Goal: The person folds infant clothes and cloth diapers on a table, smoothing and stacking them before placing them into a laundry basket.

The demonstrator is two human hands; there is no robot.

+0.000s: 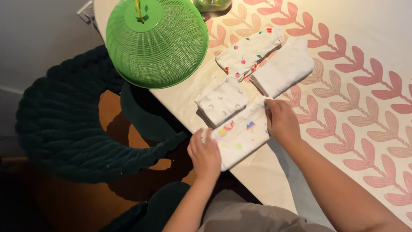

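Observation:
My left hand (205, 155) grips the near end of a folded white cloth with small colourful prints (241, 138) at the table's edge. At the cloth's far end, my right hand (281, 121) pinches its corner. Beyond it lie three more folded cloths: one with little arc marks (222, 101), one with red cherry prints (247, 51) and a plain white one (283, 67).
A green mesh dome cover (156, 41) stands at the table's far left corner. The tabletop has a white cover with pink leaf rows (343, 99). A dark green braided seat (64, 124) sits on the floor to the left. Something green in a clear container (212, 5) is at the top.

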